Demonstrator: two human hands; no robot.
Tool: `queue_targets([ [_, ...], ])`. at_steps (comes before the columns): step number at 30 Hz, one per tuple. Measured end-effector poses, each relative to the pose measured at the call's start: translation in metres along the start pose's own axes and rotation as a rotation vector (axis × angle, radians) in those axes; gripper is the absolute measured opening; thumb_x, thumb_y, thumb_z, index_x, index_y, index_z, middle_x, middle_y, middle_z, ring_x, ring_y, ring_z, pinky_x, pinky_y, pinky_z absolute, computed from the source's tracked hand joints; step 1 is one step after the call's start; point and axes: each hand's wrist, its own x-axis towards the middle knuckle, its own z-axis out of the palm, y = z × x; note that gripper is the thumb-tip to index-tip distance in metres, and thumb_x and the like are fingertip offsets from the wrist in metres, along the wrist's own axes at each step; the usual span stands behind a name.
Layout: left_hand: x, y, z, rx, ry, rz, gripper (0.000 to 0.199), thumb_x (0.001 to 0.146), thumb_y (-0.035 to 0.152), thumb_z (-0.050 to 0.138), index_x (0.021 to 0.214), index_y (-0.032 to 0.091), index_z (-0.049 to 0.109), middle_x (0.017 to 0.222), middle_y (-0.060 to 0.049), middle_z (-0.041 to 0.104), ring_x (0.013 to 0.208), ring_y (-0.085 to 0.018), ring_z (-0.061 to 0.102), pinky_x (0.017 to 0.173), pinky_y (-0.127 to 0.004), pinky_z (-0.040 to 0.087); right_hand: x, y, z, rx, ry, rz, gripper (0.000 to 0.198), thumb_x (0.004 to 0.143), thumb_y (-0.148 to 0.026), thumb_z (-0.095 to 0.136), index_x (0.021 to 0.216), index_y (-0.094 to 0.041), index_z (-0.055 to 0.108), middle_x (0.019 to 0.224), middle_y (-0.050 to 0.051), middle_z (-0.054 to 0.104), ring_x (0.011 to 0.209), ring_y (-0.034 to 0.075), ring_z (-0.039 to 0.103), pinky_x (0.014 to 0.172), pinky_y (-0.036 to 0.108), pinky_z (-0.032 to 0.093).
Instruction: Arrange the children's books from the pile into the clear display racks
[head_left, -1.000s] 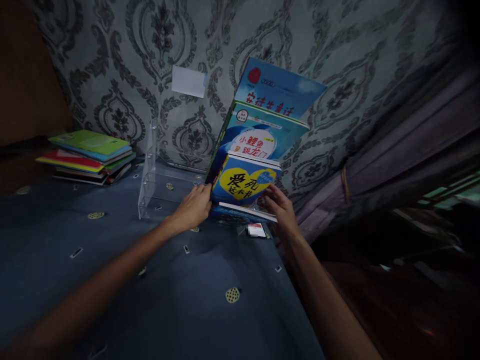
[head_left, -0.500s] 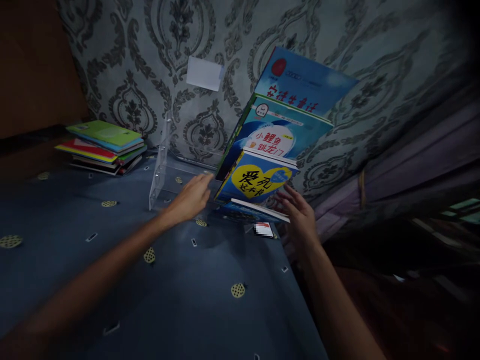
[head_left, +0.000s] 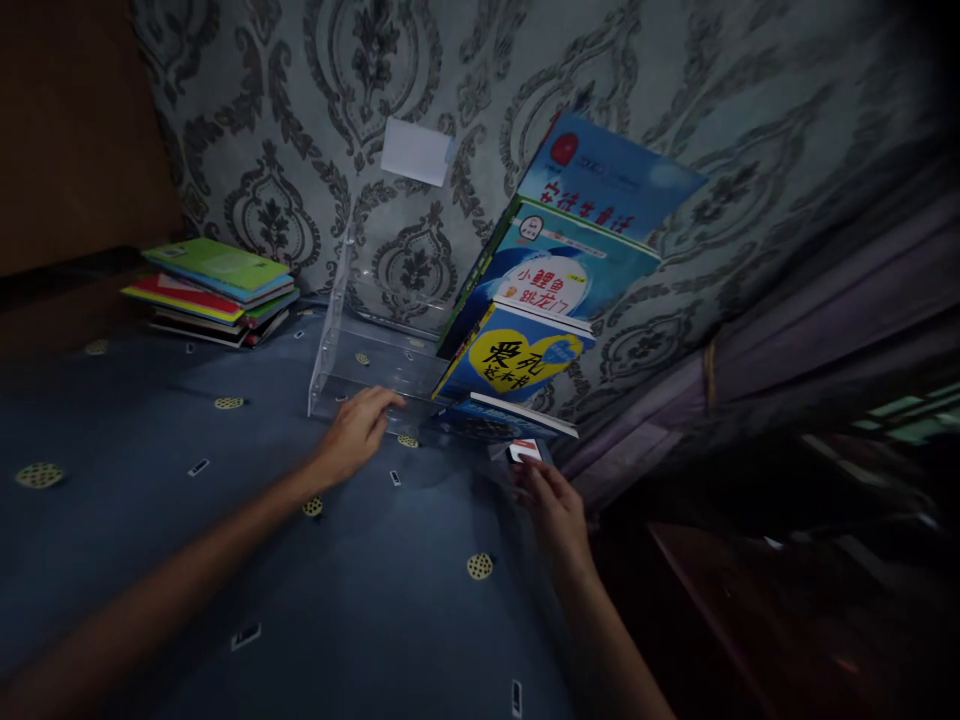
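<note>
Clear rack point(head_left: 367, 350): left hand point(head_left: 354, 435) open on its front edge; right hand point(head_left: 551, 505) open, empty.

Tablecloth point(head_left: 150, 430): dark blue, pale dotted rounds.
Wall point(head_left: 300, 120): grey damask.
Front book point(head_left: 517, 362): blue, yellow heart.
Rack point(head_left: 352, 350): clear.
</note>
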Motion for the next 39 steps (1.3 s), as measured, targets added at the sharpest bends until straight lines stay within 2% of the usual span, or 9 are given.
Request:
queue_targets([
  [3, -0.019, -0.005, 0.005, 0.013, -0.078, -0.010, 0.031, 0.077, 0.002, 0.041, 0.085, 0.022, 0.064, 0.091, -0.003, 0.067, 0.094, -0.021, 0.063, 0.097, -0.039, 0.050, -0.028, 0.011, 0.018, -0.033, -0.090, 0.006, 0.048, 0.071, -0.062, 0.079, 0.095, -0.020, 0.073, 0.085, 0.007, 0.074, 0.070, 0.019, 0.068, 0.058, 0.029, 0.052],
  [6, -0.040, -0.012, 0.008, 0.043, -0.170, -0.036, 0.025, 0.077, 0.003, 0.041, 0.067, 0.022, 0.054, 0.074, 0.000, 0.060, 0.081, -0.019, 0.061, 0.103, -0.041, 0.047, -0.052, 0.020, 0.041, -0.049, -0.226, 0.018, 0.051, 0.074, -0.065, 0.075, 0.096, -0.020, 0.072, 0.084, 0.007, 0.073, 0.068, 0.018, 0.067, 0.059, 0.028, 0.052],
  [11, -0.069, -0.024, 0.012, 0.099, -0.239, -0.139, 0.024, 0.077, 0.007, 0.040, 0.062, 0.023, 0.047, 0.066, 0.000, 0.057, 0.076, -0.020, 0.060, 0.100, -0.042, 0.049, -0.077, 0.030, 0.084, -0.081, -0.391, -0.017, 0.053, 0.080, -0.069, 0.066, 0.096, -0.020, 0.072, 0.080, 0.006, 0.072, 0.066, 0.017, 0.065, 0.060, 0.028, 0.049],
  [16, -0.072, -0.028, 0.013, 0.126, -0.164, -0.160, 0.023, 0.082, 0.013, 0.037, 0.062, 0.024, 0.043, 0.067, -0.002, 0.059, 0.080, -0.022, 0.062, 0.087, -0.035, 0.051, -0.093, 0.036, 0.134, -0.031, -0.569, -0.053, 0.047, 0.083, -0.065, 0.063, 0.096, -0.021, 0.068, 0.078, 0.002, 0.067, 0.062, 0.015, 0.062, 0.057, 0.026, 0.045],
  [20, -0.067, -0.030, 0.005, 0.130, -0.085, -0.133, 0.023, 0.083, 0.019, 0.036, 0.061, 0.024, 0.039, 0.065, -0.002, 0.057, 0.079, -0.022, 0.061, 0.083, -0.035, 0.049, -0.108, 0.042, 0.174, -0.016, -0.717, -0.111, 0.028, 0.087, -0.050, 0.060, 0.089, -0.022, 0.062, 0.073, -0.002, 0.062, 0.059, 0.013, 0.059, 0.056, 0.024, 0.043],
  [25, -0.064, -0.038, -0.009, 0.111, 0.083, -0.112, 0.018, 0.078, 0.020, 0.036, 0.061, 0.024, 0.039, 0.063, 0.000, 0.054, 0.067, -0.019, 0.054, 0.068, -0.030, 0.043, -0.124, 0.045, 0.213, -0.044, -0.736, -0.113, 0.012, 0.087, -0.030, 0.055, 0.092, -0.020, 0.057, 0.072, -0.003, 0.061, 0.055, 0.011, 0.055, 0.053, 0.021, 0.041],
  [29, -0.062, -0.045, -0.018, 0.094, 0.153, -0.091, 0.016, 0.075, 0.018, 0.036, 0.060, 0.024, 0.038, 0.060, 0.001, 0.051, 0.064, -0.017, 0.050, 0.065, -0.028, 0.039, -0.132, 0.041, 0.225, -0.103, -0.728, -0.146, 0.008, 0.087, -0.021, 0.050, 0.091, -0.019, 0.057, 0.072, -0.002, 0.060, 0.055, 0.011, 0.055, 0.054, 0.021, 0.042],
  [34, -0.058, -0.054, -0.025, 0.115, 0.190, -0.024, 0.016, 0.075, 0.016, 0.037, 0.060, 0.024, 0.039, 0.059, 0.001, 0.049, 0.063, -0.018, 0.050, 0.064, -0.029, 0.037, -0.135, 0.042, 0.224, -0.238, -0.734, -0.209, 0.012, 0.087, -0.012, 0.046, 0.086, -0.019, 0.057, 0.072, -0.001, 0.061, 0.060, 0.013, 0.059, 0.058, 0.022, 0.043],
  [39, -0.056, -0.061, -0.033, 0.194, 0.224, -0.049, 0.019, 0.078, 0.013, 0.037, 0.063, 0.023, 0.045, 0.064, -0.001, 0.054, 0.069, -0.019, 0.054, 0.069, -0.030, 0.040, -0.133, 0.046, 0.221, -0.307, -0.770, -0.285, 0.020, 0.089, -0.015, 0.047, 0.100, -0.019, 0.063, 0.077, 0.000, 0.066, 0.065, 0.014, 0.062, 0.062, 0.023, 0.045],
])
